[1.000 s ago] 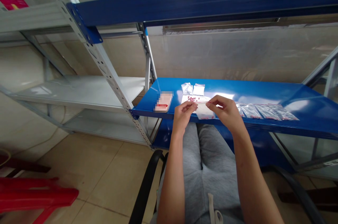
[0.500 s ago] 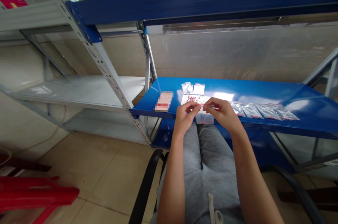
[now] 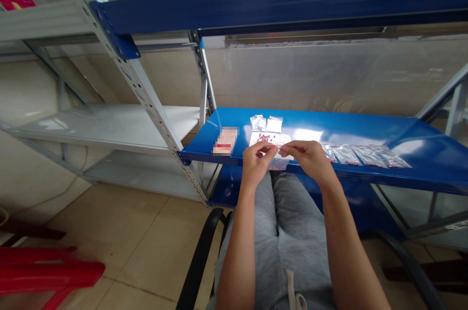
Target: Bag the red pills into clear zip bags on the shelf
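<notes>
A small clear zip bag point(image 3: 278, 165) with several red beads at its bottom hangs at the shelf's front edge. My left hand point(image 3: 256, 161) pinches its top edge at the left, thumb against fingers. At the right part of the same edge, my right hand point(image 3: 309, 156) is closed in a pinch too. Just beyond the fingers lies a white sheet point(image 3: 285, 139), with loose red beads point(image 3: 261, 137) scattered on its left part. Behind it are two stacks of small bags, a left stack point(image 3: 258, 123) and a right stack point(image 3: 274, 124).
Several clear bags with red beads point(image 3: 369, 155) lie in a row on the blue shelf point(image 3: 343, 127) to the right. A blurred-out pale pack point(image 3: 226, 141) lies at left. A blue crossbeam point(image 3: 256, 5) runs overhead. Chair armrests point(image 3: 200, 256) flank my legs.
My right hand has lowered and flattened slightly along the bag's top edge. The bag has shifted a little and hangs more tilted. My left hand keeps its pinch.
</notes>
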A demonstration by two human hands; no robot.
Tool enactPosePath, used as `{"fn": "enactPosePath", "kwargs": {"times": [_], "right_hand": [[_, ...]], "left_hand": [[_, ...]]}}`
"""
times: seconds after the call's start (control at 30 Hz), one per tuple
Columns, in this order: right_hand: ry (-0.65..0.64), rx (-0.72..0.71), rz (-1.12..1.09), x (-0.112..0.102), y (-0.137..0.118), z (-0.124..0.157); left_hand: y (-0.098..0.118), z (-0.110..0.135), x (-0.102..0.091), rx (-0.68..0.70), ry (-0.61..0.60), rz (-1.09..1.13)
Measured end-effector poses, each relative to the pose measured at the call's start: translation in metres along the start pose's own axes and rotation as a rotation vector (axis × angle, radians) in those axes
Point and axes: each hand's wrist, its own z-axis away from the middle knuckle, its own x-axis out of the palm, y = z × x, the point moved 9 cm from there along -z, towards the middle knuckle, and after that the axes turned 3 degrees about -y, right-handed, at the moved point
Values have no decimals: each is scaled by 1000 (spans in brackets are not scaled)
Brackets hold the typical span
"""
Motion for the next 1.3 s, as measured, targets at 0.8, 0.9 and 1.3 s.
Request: {"fn": "enactPosePath", "kwargs": {"times": [0.8,0.9,1.3], "right_hand": [[-198,156,-123,11,36,4],[-143,152,-136,7,39,2],[39,238,-206,-20,53,4]], "left_hand": [[-13,-3,-1,-89,-6,100],[-18,-3,3,-120,-36,177],[-41,-2,26,-171,-111,132]]}}
